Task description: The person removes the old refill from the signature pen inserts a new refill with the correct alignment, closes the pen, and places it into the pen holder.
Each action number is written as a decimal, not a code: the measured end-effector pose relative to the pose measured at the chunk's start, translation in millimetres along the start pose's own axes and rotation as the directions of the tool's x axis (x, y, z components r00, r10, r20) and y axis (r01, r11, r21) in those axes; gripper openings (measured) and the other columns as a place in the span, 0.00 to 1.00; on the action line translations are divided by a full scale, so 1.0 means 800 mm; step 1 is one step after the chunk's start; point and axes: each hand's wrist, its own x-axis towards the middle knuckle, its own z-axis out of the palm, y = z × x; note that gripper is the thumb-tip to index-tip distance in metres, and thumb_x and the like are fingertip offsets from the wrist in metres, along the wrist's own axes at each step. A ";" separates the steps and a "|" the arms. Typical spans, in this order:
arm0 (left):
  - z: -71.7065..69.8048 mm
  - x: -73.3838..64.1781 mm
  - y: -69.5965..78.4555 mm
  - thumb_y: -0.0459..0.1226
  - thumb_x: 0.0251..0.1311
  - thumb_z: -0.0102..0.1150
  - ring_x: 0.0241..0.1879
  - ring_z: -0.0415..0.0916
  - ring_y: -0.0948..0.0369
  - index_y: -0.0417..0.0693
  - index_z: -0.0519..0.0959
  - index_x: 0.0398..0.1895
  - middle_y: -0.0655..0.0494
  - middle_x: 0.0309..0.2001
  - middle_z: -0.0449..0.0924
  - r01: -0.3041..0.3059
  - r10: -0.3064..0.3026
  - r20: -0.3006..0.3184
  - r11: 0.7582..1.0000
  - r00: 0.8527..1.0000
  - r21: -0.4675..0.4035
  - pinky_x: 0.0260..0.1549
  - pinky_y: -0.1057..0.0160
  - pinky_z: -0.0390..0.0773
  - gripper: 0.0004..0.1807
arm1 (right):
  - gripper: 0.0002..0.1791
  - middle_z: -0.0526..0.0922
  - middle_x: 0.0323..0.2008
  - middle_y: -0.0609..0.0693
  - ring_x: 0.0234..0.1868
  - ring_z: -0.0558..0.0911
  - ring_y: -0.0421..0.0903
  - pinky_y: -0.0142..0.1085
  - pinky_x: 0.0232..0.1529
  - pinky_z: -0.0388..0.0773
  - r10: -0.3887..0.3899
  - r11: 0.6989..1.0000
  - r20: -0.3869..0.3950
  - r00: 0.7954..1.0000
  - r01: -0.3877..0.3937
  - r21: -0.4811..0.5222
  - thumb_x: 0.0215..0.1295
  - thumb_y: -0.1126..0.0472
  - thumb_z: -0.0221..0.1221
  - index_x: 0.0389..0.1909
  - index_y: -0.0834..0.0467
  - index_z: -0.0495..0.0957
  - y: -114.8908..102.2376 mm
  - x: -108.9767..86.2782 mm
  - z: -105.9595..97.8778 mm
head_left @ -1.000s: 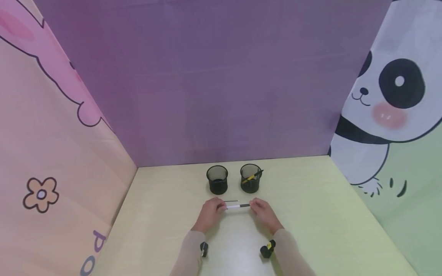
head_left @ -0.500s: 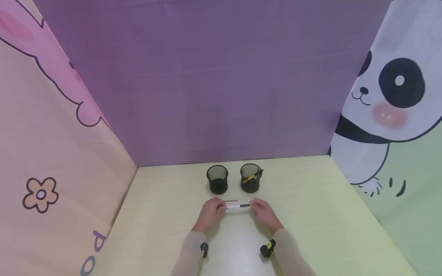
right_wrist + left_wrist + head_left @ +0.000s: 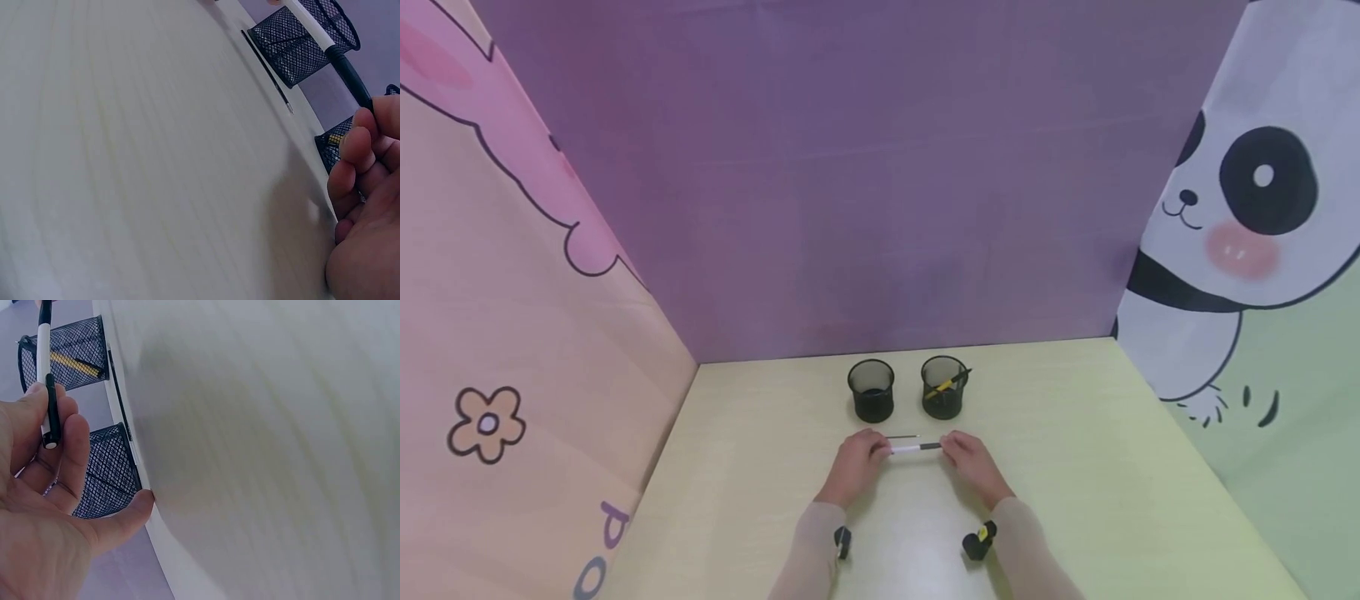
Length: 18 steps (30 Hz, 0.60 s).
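Observation:
A white-and-black pen (image 3: 910,448) is held level over the table between both hands. My left hand (image 3: 856,462) pinches its white end with the black clip, thumb against fingers; the little finger's tip reaches down to the tabletop in the left wrist view. At the other end, my right hand (image 3: 974,468) pinches the black grip section (image 3: 350,75) between thumb and index finger, hiding the tip. Just behind the pen, a thin dark pen refill (image 3: 267,72) with a metal tip lies on the table.
Two black mesh pen cups stand behind the hands: a left cup (image 3: 872,404) and a right cup (image 3: 943,403). A yellow-and-black pen (image 3: 951,382) leans in the right one. The pale wooden table (image 3: 760,433) meets a purple backdrop (image 3: 880,208) behind, with printed side panels.

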 end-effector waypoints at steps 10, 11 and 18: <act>0.000 -0.001 0.003 0.37 0.68 0.63 0.38 0.76 0.64 0.49 0.83 0.39 0.58 0.39 0.83 0.029 -0.029 -0.017 0.999 0.999 -0.016 0.43 0.60 0.78 0.02 | 0.16 0.74 0.28 0.49 0.35 0.71 0.48 0.39 0.41 0.66 0.000 1.000 -0.033 0.999 0.001 0.028 0.78 0.53 0.52 0.31 0.58 0.75 -0.001 -0.002 0.000; 0.000 -0.001 0.003 0.37 0.68 0.63 0.38 0.76 0.64 0.49 0.83 0.39 0.58 0.39 0.83 0.032 -0.033 -0.018 0.999 0.999 -0.021 0.42 0.61 0.78 0.02 | 0.16 0.74 0.28 0.48 0.35 0.71 0.47 0.39 0.41 0.66 0.001 1.000 -0.033 0.999 0.000 0.030 0.78 0.53 0.53 0.31 0.58 0.76 -0.001 -0.002 0.000; -0.001 -0.002 0.003 0.36 0.67 0.64 0.37 0.74 0.65 0.49 0.83 0.40 0.58 0.40 0.83 0.053 -0.054 -0.018 0.998 0.998 -0.041 0.39 0.64 0.76 0.02 | 0.13 0.76 0.31 0.48 0.37 0.72 0.47 0.38 0.42 0.68 0.002 0.999 -0.028 1.000 -0.001 0.035 0.77 0.54 0.54 0.33 0.58 0.77 0.001 0.001 0.002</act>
